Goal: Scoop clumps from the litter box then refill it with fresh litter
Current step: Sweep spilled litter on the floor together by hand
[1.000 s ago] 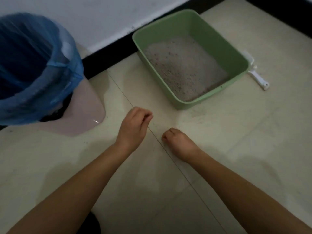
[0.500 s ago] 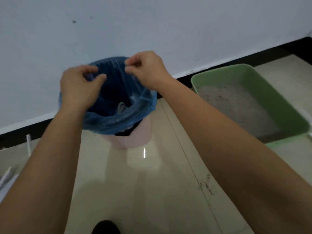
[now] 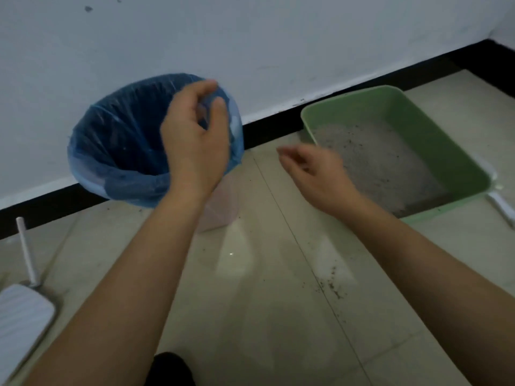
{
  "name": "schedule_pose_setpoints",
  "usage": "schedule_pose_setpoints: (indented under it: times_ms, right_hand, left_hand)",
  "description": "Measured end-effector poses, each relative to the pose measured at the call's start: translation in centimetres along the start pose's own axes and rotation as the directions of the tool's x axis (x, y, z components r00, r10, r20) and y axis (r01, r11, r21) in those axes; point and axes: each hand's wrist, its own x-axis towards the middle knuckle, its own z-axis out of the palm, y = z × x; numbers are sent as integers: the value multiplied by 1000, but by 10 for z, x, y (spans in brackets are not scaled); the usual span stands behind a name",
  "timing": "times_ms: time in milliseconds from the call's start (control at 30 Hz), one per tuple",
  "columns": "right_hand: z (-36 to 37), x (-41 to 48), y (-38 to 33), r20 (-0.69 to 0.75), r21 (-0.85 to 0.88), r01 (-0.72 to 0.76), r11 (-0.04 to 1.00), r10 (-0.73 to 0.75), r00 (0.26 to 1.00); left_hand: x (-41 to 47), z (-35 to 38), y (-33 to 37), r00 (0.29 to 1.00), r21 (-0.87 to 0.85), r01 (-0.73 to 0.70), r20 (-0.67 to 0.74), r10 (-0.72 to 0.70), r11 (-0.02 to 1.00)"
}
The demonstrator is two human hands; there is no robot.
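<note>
The green litter box [image 3: 448,154] sits on the floor against the wall at the right, with grey speckled litter [image 3: 376,162] inside. A pink bin lined with a blue bag [image 3: 119,146] stands to its left. My left hand [image 3: 195,143] hovers over the bin's right rim, fingers curved and apart, holding nothing. My right hand [image 3: 315,174] is lower, above the floor between the bin and the litter box, loosely curled, blurred and empty. A white scoop [image 3: 501,207] lies partly hidden behind the box's right corner.
A white router [image 3: 22,313] with an upright antenna lies on the floor at the lower left. Scattered litter grains [image 3: 331,288] dot the beige tiles in front of the box. White wall and black skirting run behind everything.
Half a second ago both hands pinched the blue bag's rim. Both have let go; my right hand has dropped right towards the litter box and my left has shifted right over the rim.
</note>
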Motion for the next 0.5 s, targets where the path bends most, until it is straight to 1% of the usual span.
schedule_pose_setpoints:
  times_ms: [67, 100, 133, 200, 233, 267, 300, 333, 400, 433, 500]
  right_hand:
    - [-4, -45, 41, 138, -59, -51, 997, 59, 989]
    - [-4, -68, 62, 208, -88, -69, 994, 86, 974]
    - [-3, -90, 84, 254, -132, -79, 988, 111, 961]
    - [-3, -126, 124, 279, -248, -59, 967, 129, 952]
    - [-3, -140, 141, 269, -306, -56, 951, 142, 953]
    - [-5, -152, 153, 253, -367, -81, 927, 183, 950]
    - [-7, -164, 163, 250, -430, -116, 895, 242, 938]
    - [-8, -176, 171, 274, -490, -141, 860, 306, 912]
    - [-5, -196, 181, 361, -592, -136, 795, 412, 837]
    - [-4, -204, 182, 374, -627, -127, 769, 439, 817]
    - [6, -207, 177, 373, -667, -86, 740, 432, 821]
  left_hand:
    - [-37, 31, 11, 993, -109, -120, -4, 120, 987]
    - [-59, 46, 10, 990, -142, -131, 24, 136, 981]
    - [-81, 61, 6, 990, -161, -109, 77, 123, 981]
    - [-124, 85, -17, 975, -137, -8, 220, 38, 991]
    - [-143, 93, -35, 951, -90, 56, 309, -26, 994]
    - [-161, 98, -54, 910, -19, 112, 404, -95, 994]
    - [-176, 99, -72, 858, 71, 154, 485, -169, 986]
    - [-190, 95, -90, 805, 178, 160, 546, -233, 971]
    - [-212, 80, -120, 725, 377, 54, 622, -296, 925]
    - [-220, 74, -131, 700, 443, -17, 645, -306, 896]
    - [-228, 58, -149, 681, 544, -85, 644, -350, 835]
